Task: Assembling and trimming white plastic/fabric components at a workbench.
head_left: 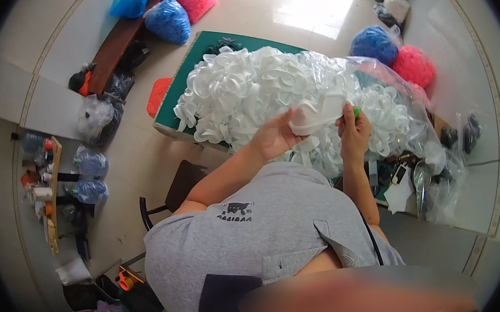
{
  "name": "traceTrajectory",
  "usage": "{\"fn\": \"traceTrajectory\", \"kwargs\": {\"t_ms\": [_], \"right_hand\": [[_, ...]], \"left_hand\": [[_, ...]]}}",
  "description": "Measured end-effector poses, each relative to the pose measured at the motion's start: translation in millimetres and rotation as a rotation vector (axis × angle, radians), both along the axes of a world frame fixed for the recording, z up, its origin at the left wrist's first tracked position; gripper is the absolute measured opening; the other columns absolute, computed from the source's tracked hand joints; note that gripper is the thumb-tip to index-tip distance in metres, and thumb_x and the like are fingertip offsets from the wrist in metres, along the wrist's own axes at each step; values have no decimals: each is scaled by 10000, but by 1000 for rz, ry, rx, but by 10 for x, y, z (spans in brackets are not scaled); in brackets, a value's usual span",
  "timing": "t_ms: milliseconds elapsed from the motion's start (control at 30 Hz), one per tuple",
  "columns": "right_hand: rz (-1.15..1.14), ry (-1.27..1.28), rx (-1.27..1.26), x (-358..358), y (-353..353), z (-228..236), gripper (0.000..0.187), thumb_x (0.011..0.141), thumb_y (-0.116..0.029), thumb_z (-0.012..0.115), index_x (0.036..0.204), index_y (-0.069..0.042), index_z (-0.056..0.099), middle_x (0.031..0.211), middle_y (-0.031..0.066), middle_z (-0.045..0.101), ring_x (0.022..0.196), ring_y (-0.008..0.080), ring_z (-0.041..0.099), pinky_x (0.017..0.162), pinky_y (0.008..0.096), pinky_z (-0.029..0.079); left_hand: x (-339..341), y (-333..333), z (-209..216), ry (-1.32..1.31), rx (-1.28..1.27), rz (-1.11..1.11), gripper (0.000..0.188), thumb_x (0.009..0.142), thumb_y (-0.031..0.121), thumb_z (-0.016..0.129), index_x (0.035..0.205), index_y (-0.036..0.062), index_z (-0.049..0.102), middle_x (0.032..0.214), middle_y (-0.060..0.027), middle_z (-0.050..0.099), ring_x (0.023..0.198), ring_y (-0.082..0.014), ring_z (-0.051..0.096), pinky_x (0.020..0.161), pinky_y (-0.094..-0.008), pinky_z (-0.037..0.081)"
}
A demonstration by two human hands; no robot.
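Observation:
In front of my chest, a white moulded piece (316, 114) with a rounded, cup-like end is held up between both hands. My left hand (278, 134) grips its left end, the fingers closed along the edge. At the other end my right hand (353, 130) pinches it, and a small bright green thing (357, 111) shows at those fingers, too small to name. Behind and below the hands spreads a big heap of similar white curved pieces (238, 91). The heap lies on a green-topped table (177, 100), partly under a clear plastic bag (367, 65) on the right.
Blue bags (168, 21) and pink bags (195, 0) stand beyond the table; a blue bag (374, 44) and a pink bag (413, 65) sit at right. A dark chair (184, 185) is near my left elbow. Water jugs (91, 163) stand farther left. Tools (403, 173) clutter the right side.

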State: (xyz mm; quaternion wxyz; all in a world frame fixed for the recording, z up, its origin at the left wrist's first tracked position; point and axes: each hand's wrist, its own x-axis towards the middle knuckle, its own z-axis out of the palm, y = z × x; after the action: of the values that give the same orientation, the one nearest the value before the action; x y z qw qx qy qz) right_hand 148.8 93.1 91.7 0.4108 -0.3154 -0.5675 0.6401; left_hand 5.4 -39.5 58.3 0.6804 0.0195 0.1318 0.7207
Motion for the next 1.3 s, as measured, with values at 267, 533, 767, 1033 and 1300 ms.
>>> {"fn": "traceTrajectory", "kwargs": {"t_ms": [267, 533, 767, 1033, 1300], "right_hand": [[-90, -135, 325, 52, 180, -69, 380, 969, -313, 505, 769, -8, 613, 595, 12, 512, 519, 85, 419, 503, 243, 320], [361, 388, -177, 291, 32, 209, 227, 930, -177, 556, 818, 18, 588, 843, 120, 601, 624, 166, 569, 586, 277, 468], [405, 216, 268, 240, -162, 203, 99, 903, -20, 579, 981, 41, 585, 926, 134, 632, 765, 157, 616, 707, 260, 506], [177, -63, 974, 44, -147, 325, 267, 769, -28, 711, 1022, -20, 622, 1019, 121, 643, 838, 244, 631, 721, 314, 511], [186, -123, 593, -10, -186, 135, 261, 684, 5, 770, 919, -85, 702, 856, 40, 581, 786, 165, 573, 681, 253, 460]], "left_hand": [[63, -51, 201, 215, 64, 115, 487, 928, 255, 569, 1353, 79, 408, 1338, -80, 484, 1238, -222, 469, 1047, -370, 385], [126, -39, 142, 519, 162, 137, 460, 921, 131, 578, 1343, 78, 404, 1303, -67, 499, 1218, -198, 480, 1028, -397, 404], [151, -13, 207, 566, 163, 128, 453, 927, 47, 539, 1350, 65, 381, 1289, -72, 495, 1196, -199, 489, 1014, -410, 410], [165, 61, 202, 698, 92, 200, 456, 936, 8, 494, 1370, 38, 357, 1269, -95, 510, 1149, -188, 523, 970, -354, 453], [188, 153, 173, 738, 46, 247, 448, 937, -3, 483, 1366, 7, 356, 1256, -117, 516, 1121, -195, 542, 948, -340, 466]]}}
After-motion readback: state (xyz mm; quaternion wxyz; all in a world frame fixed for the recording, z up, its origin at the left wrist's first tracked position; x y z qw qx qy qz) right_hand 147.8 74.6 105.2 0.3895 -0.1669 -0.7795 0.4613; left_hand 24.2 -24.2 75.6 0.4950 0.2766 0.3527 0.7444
